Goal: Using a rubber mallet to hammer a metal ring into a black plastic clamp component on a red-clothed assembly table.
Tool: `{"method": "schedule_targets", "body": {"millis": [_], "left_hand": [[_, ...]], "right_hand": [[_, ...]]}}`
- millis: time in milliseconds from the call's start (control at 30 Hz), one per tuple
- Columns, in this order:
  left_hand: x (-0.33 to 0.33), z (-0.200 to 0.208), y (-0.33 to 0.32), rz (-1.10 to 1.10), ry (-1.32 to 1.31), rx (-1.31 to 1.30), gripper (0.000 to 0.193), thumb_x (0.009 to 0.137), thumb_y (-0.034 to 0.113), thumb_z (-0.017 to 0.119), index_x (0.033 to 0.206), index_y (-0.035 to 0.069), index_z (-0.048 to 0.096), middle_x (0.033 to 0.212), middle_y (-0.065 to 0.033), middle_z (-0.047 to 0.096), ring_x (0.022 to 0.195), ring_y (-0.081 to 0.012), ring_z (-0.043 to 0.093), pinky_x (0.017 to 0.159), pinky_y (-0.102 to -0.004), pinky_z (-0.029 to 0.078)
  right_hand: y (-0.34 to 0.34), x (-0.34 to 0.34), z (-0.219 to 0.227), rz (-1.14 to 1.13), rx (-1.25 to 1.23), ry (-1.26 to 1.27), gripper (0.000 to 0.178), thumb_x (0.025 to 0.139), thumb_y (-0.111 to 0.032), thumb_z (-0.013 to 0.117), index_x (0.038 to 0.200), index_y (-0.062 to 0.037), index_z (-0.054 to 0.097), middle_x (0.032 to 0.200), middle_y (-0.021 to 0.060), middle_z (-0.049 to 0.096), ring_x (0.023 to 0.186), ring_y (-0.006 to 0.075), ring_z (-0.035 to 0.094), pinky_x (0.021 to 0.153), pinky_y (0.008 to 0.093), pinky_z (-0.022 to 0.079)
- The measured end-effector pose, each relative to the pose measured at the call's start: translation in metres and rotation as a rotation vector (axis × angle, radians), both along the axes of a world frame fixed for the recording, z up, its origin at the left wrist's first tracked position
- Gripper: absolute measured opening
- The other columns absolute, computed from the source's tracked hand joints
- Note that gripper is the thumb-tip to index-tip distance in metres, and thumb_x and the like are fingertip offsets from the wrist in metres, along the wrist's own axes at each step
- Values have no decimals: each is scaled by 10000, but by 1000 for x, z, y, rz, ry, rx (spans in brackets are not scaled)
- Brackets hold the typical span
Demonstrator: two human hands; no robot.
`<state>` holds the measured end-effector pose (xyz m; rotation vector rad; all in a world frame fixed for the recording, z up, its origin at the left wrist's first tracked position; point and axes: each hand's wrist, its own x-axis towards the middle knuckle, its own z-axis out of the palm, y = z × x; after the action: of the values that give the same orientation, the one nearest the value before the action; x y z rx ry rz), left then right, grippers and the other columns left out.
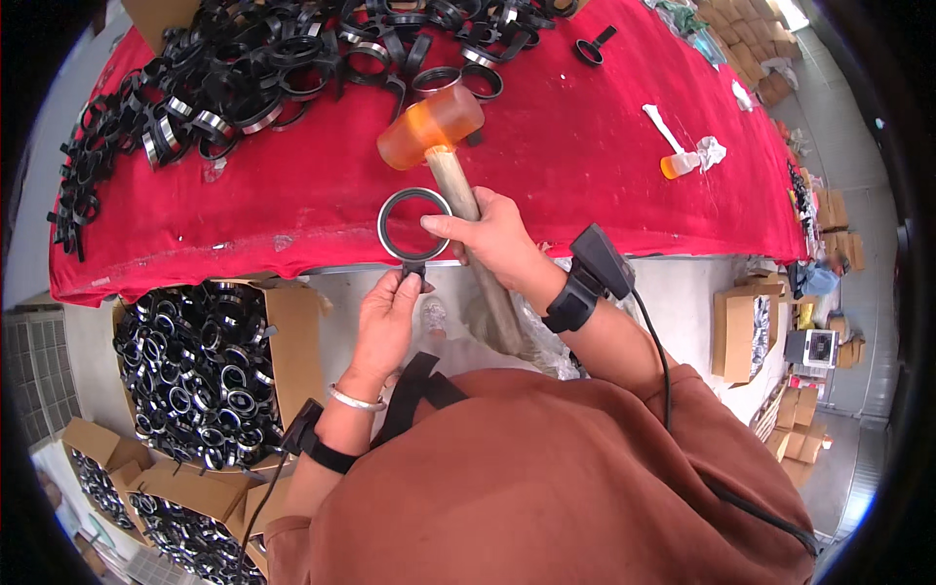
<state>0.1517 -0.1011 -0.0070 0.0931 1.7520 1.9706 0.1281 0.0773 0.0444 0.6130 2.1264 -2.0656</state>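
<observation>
A ring with a silver outer band, a black inner lining and a short black tab (383, 226) is upheld over the near edge of the red-covered table. My left hand (386, 322) pinches its tab between thumb and fingers. Wrapped around the wooden handle of a mallet (430, 127) is my right hand (499, 242), its thumb reaching onto the ring's right rim. The mallet's translucent orange head points away from me, above the cloth and just beyond the ring. The lower handle slants down toward my body.
Black and silver rings (283, 68) are heaped across the table's far left on red cloth (585, 166). An open cardboard box (297, 341) full of rings stands at left, with more boxes behind. A bottle with an orange end (680, 164) and white tissue lie farther right.
</observation>
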Motion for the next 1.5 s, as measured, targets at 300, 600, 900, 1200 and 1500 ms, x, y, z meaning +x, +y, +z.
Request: {"method": "schedule_targets", "body": {"millis": [300, 600, 900, 1200, 1500], "left_hand": [[-18, 243, -87, -14, 967, 44, 110, 774, -40, 540, 855, -39, 614, 909, -110, 594, 816, -253, 571, 732, -309, 465], [-15, 267, -86, -153, 651, 481, 101, 783, -16, 547, 856, -21, 616, 896, -102, 595, 796, -239, 567, 714, -302, 462], [-40, 268, -63, -177, 557, 549, 92, 792, 8, 554, 858, -3, 618, 883, -93, 596, 776, -226, 563, 696, -295, 459], [-45, 279, -58, -190, 503, 553, 84, 801, 32, 562, 860, 15, 619, 870, -85, 597, 757, -212, 559, 678, -288, 457], [-43, 274, -53, -142, 470, 546, 77, 810, 57, 569, 862, 34, 621, 857, -76, 598, 737, -199, 555, 660, -282, 454]], "right_hand": [[56, -1, 31, -62, 135, 69, 342, 685, -77, 708, 937, 28, 502, 650, 52, 547, 488, 109, 525, 411, 254, 417], [21, 41, 23, -96, 248, 60, 373, 685, -72, 696, 993, 43, 519, 725, 53, 565, 642, 136, 588, 537, 270, 476], [78, -6, 28, -50, 101, 7, 299, 698, -99, 716, 877, -22, 489, 636, 28, 517, 485, 99, 505, 405, 243, 401], [92, -11, 33, -34, 104, 50, 314, 710, -111, 709, 916, -7, 496, 646, 20, 534, 507, 93, 521, 428, 245, 430], [95, -15, 29, -10, 129, -8, 286, 717, -92, 704, 900, -9, 501, 651, 41, 538, 498, 95, 517, 417, 251, 407]]}}
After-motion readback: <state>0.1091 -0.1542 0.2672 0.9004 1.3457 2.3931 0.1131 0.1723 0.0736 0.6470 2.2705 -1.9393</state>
